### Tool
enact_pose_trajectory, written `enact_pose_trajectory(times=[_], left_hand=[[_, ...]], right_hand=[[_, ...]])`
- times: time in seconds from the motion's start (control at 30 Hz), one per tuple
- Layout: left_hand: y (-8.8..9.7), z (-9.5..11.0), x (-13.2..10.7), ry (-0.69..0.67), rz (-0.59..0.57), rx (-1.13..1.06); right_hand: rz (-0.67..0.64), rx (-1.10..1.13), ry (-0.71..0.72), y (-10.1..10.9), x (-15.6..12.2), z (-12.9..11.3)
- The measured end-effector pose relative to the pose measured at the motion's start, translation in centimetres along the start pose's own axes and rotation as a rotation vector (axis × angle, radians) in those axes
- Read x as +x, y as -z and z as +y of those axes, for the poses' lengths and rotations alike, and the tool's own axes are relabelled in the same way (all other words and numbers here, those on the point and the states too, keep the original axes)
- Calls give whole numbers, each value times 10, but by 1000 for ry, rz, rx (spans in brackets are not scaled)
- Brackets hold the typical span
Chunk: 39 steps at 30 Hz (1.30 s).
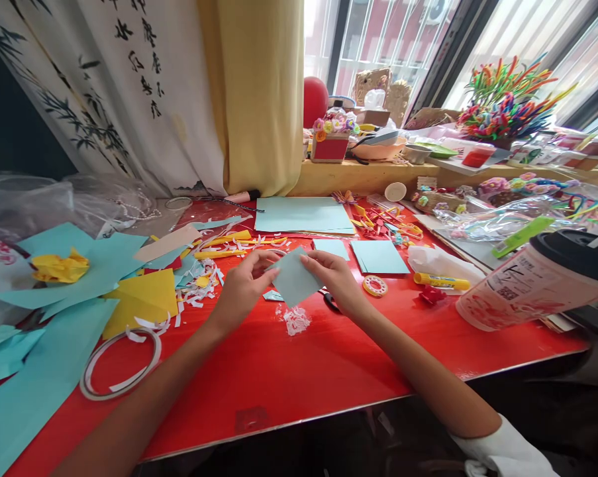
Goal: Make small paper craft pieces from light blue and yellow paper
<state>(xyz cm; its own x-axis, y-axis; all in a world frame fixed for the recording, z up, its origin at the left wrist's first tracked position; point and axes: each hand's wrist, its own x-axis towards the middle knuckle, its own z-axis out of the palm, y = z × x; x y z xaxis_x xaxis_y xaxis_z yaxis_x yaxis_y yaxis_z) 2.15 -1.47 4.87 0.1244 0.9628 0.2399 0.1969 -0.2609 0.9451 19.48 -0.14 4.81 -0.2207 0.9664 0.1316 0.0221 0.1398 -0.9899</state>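
The paper (295, 283) I see held up is pale blue, plain and squarish, tilted cornerwise, the left hand (248, 286) and right hand (334, 273) both pinching its edges with their fingers.

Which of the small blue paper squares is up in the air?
The light-blue paper square pinched between the left hand and right hand; the other small squares lie on the red table.

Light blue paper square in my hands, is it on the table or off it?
Off it, it appears: the left hand and right hand pinch the light blue paper square above the red table.
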Motion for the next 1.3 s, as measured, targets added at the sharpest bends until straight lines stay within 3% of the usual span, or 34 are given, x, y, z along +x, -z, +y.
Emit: enact_pose_trajectory(times=[0.13, 0.33, 0.5, 0.7, 0.93, 1.07, 1.3], left_hand=[[2, -1, 3, 25, 109, -163], [5, 4, 2, 83, -124, -51], [2, 3, 2, 170, -33, -213], [1, -2, 3, 173, -143, -160], [3, -4, 3, 161, 21, -316], [4, -3, 2, 151, -52, -293], [3, 2, -2, 77, -170, -171]], right_hand=[[-156, 63, -28, 2, 0, -3], [-165, -136, 85, 10, 3, 0], [-155, -71, 41, 13, 4, -1], [-179, -73, 121, 15, 5, -2], [-243, 29, 7, 15, 5, -2], [-278, 62, -8, 17, 4, -5], [-228, 262, -73, 18, 4, -8]])
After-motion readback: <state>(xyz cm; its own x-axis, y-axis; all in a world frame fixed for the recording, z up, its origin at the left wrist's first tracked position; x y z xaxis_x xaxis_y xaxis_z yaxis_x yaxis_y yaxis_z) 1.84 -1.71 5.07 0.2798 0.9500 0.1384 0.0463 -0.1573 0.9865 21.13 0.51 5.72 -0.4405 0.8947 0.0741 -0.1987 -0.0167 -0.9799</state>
